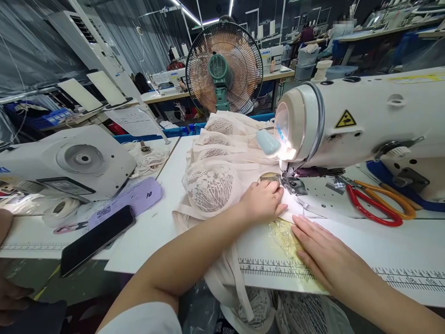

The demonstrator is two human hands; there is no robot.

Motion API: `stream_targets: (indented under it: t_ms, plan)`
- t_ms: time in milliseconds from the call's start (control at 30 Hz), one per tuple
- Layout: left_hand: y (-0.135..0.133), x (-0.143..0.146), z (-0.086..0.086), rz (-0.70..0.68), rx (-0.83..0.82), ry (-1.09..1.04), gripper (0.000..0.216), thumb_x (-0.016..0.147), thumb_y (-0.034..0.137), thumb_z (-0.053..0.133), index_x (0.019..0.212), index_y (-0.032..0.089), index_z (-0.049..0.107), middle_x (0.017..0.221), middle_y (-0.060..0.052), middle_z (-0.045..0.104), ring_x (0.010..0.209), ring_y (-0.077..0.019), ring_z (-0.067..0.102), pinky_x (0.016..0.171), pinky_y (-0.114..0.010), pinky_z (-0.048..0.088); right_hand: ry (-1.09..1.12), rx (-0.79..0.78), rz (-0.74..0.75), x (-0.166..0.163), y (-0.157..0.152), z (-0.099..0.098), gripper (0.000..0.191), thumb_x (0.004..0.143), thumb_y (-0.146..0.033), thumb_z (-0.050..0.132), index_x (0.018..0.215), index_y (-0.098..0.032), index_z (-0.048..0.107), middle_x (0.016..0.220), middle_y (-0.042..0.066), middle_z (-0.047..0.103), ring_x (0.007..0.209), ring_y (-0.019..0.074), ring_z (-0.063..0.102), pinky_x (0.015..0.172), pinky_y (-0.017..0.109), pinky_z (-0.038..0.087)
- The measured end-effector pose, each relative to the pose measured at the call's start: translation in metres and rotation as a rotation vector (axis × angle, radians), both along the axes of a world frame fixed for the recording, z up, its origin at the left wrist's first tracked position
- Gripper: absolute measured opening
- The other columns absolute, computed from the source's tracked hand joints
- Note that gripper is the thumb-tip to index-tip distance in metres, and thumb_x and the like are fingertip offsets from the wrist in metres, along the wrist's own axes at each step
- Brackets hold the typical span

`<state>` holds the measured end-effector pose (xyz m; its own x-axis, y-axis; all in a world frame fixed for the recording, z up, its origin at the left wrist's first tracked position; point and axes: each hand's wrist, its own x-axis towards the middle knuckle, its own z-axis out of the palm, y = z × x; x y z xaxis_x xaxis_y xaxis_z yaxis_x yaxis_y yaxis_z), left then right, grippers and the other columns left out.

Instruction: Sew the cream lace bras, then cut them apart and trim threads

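My left hand (263, 200) is beside the needle and presser foot (294, 184) of a white sewing machine (365, 111), its fingers curled down on the pale edge of a beige lace bra. Its fingertips are partly hidden. My right hand (321, 248) lies flat, fingers stretched out, at the near edge of that pale fabric and over a yellowed patch (283, 236) of the table. Several beige lace bras (210, 188) are heaped left of the needle, with straps hanging over the front edge. More lace cups (257, 306) show below the table.
Red-handled scissors (373, 208) and an orange-handled pair (405, 204) lie right of the needle. At left are a black phone (99, 239), a purple card (146, 194) and a second machine (79, 157). A large fan (222, 69) stands behind. Another person's hand (14, 299) shows lower left.
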<state>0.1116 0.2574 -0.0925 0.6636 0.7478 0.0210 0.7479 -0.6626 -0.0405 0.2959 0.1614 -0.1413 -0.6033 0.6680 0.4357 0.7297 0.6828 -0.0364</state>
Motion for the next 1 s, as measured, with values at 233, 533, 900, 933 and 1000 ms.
stream_targets:
  t_ms: [233, 533, 900, 933, 1000]
  plan:
    - [0.017, -0.008, 0.003, -0.075, 0.040, 0.016, 0.041, 0.091, 0.042, 0.039, 0.117, 0.013, 0.053, 0.119, -0.011, 0.056, 0.108, -0.0233, 0.050, 0.080, -0.034, 0.042, -0.036, 0.003, -0.027, -0.012, 0.011, 0.004, 0.037, 0.092, -0.026, 0.034, 0.117, -0.009, 0.056, 0.128, 0.016, 0.056, 0.121, 0.0260, 0.048, 0.096, 0.042, 0.048]
    - [-0.031, -0.002, 0.000, -0.106, 0.158, 0.037, 0.034, 0.088, 0.013, 0.032, 0.113, 0.008, 0.055, 0.110, -0.013, 0.060, 0.077, -0.0197, 0.057, 0.055, -0.030, 0.045, 0.032, -0.071, -0.036, -0.023, 0.019, 0.006, 0.041, 0.090, -0.021, 0.033, 0.124, -0.006, 0.050, 0.130, 0.017, 0.053, 0.123, 0.0252, 0.046, 0.101, 0.047, 0.042]
    - [-0.030, -0.016, 0.002, -0.192, 0.141, -0.120, 0.027, 0.091, 0.023, 0.037, 0.105, 0.014, 0.058, 0.106, -0.010, 0.060, 0.086, -0.0201, 0.052, 0.077, -0.033, 0.049, 0.088, -0.037, 0.079, -0.002, 0.010, 0.015, 0.033, 0.091, -0.020, 0.036, 0.110, -0.009, 0.060, 0.123, 0.015, 0.060, 0.114, 0.0271, 0.055, 0.090, 0.047, 0.052]
    - [-0.027, -0.017, 0.001, -0.204, 0.138, -0.140, 0.028, 0.092, 0.024, 0.037, 0.105, 0.014, 0.059, 0.107, -0.010, 0.060, 0.088, -0.0201, 0.052, 0.078, -0.033, 0.049, 0.094, -0.046, 0.073, 0.000, 0.010, 0.015, 0.033, 0.091, -0.020, 0.036, 0.110, -0.009, 0.061, 0.122, 0.015, 0.060, 0.113, 0.0270, 0.056, 0.089, 0.046, 0.052]
    - [-0.023, -0.019, 0.001, -0.226, 0.127, -0.170, 0.029, 0.092, 0.026, 0.036, 0.105, 0.014, 0.059, 0.109, -0.010, 0.060, 0.090, -0.0199, 0.052, 0.080, -0.033, 0.049, 0.105, -0.063, 0.067, 0.000, 0.011, 0.015, 0.033, 0.091, -0.020, 0.036, 0.109, -0.010, 0.061, 0.122, 0.015, 0.061, 0.113, 0.0268, 0.056, 0.089, 0.046, 0.052]
